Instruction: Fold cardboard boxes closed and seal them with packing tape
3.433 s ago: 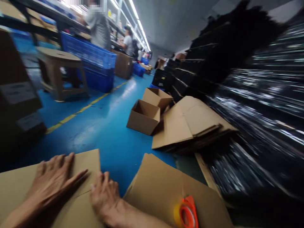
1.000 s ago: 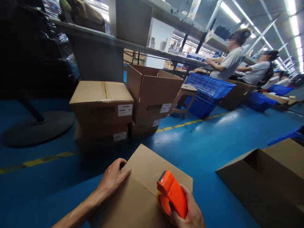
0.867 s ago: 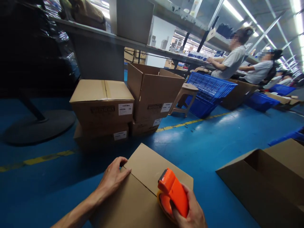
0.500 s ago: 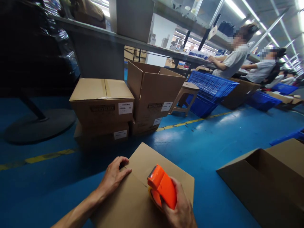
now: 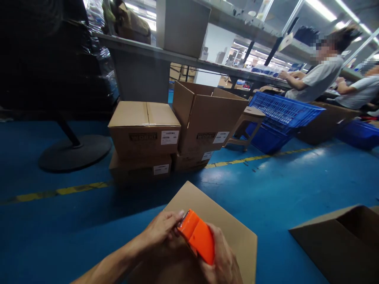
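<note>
While right hand (image 5: 221, 254) grips orange tape dispenser (image 5: 199, 237) over cardboard box (image 5: 239, 240), dispenser's long axis runs front end toward left hand (image 5: 162, 228), fingers bent at that end; cannot tell whether pinching anything

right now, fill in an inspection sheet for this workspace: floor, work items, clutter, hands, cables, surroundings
Surface: blue floor with a worn yellow line.
Work items: orange tape dispenser above a cardboard box; contact between them cannot be told.
Clutter: open cardboard box at lower right, partly out of frame.
Hands: right hand grips the dispenser; left hand has its fingertips at the dispenser's front end.
Cables: nothing seen.
Surroundings: stacked printed cartons, beige stool, stacked blue crates, round black base, two people at a workbench.
</note>
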A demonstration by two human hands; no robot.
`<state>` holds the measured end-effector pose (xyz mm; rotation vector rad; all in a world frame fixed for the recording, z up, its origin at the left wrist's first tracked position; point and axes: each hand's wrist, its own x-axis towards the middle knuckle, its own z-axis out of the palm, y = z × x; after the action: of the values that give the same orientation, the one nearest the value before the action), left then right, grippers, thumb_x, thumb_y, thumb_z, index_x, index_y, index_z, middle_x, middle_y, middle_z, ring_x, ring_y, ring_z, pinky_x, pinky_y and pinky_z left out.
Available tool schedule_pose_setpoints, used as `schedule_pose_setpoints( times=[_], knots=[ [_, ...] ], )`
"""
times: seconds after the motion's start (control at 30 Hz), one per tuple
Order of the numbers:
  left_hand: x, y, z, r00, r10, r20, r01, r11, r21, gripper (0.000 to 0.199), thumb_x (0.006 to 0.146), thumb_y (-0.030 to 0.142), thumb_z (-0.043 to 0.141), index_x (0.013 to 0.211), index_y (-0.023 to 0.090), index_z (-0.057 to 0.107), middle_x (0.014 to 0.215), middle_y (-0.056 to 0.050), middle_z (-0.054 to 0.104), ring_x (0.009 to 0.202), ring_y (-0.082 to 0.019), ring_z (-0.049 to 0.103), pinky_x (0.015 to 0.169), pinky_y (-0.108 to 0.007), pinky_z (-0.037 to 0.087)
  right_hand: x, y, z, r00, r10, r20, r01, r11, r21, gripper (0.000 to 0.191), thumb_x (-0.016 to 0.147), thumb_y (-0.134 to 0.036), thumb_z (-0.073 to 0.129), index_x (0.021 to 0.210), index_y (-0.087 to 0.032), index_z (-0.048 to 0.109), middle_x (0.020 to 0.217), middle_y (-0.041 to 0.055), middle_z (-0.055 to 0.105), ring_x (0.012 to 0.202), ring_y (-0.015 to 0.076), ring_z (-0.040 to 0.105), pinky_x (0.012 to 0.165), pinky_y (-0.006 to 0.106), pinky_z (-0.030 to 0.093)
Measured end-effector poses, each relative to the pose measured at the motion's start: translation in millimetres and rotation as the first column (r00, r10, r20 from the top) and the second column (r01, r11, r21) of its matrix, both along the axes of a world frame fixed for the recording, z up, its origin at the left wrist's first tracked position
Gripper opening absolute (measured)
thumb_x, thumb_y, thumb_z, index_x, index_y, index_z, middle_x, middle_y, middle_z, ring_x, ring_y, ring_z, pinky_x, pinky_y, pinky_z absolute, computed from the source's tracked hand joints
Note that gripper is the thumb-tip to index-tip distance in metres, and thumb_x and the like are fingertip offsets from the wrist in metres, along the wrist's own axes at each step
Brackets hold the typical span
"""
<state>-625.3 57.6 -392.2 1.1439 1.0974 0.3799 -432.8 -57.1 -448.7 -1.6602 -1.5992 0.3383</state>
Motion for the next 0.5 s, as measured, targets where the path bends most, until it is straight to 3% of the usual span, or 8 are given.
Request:
schedule_pose_setpoints(
  times=[0.1,0.2,0.3,0.5],
  knots=[
    [9,-1,3.1,0.998,0.065,0.02,-0.064,0.996,-0.066,0.061,0.063,0.079,0.074,0.069,0.02,0.06,0.059,0.006,0.049,0.055,-0.01,0.04,0.054,-0.025,0.028,-4,2,7.3,0.999,-0.017,0.036,0.017,1.0,-0.018,0.055,0.087,-0.022,0.053,0.142,-0.025,0.049,0.11,0.0101,0.07,0.096,0.027,0.072,0.081,0.038,0.063],
    [7,4,0.9,0.993,0.115,0.005,-0.114,0.993,-0.041,0.062,0.061,0.078,0.076,0.072,0.018,0.065,0.059,0.005,0.053,0.056,-0.011,0.042,0.054,-0.025,0.031,-6,5,17.6,0.987,0.084,0.135,-0.081,0.996,-0.031,0.076,0.082,-0.016,0.052,0.156,-0.028,0.037,0.106,0.0085,0.066,0.086,0.0248,0.071,0.074,0.036,0.063],
    [-12,18,-5.1,0.989,0.144,-0.016,-0.145,0.989,-0.006,0.06,0.064,0.076,0.076,0.075,0.017,0.068,0.059,0.005,0.053,0.055,-0.01,0.042,0.053,-0.025,0.033,-1,3,21.9,0.943,0.193,0.27,-0.185,0.981,-0.055,0.091,0.078,-0.015,0.056,0.162,-0.032,0.028,0.099,0.0066,0.061,0.077,0.0235,0.067,0.066,0.036,0.062],
    [-62,63,-27.3,0.946,0.294,-0.136,-0.265,0.945,0.194,0.054,0.068,0.066,0.074,0.085,0.015,0.073,0.056,0.007,0.049,0.053,-0.011,0.044,0.052,-0.024,0.038,24,-14,11.9,0.904,0.171,0.393,-0.116,0.98,-0.16,0.1,0.069,-0.014,0.063,0.161,-0.038,0.032,0.094,0.0036,0.057,0.073,0.0223,0.066,0.063,0.034,0.061]
  ],
)
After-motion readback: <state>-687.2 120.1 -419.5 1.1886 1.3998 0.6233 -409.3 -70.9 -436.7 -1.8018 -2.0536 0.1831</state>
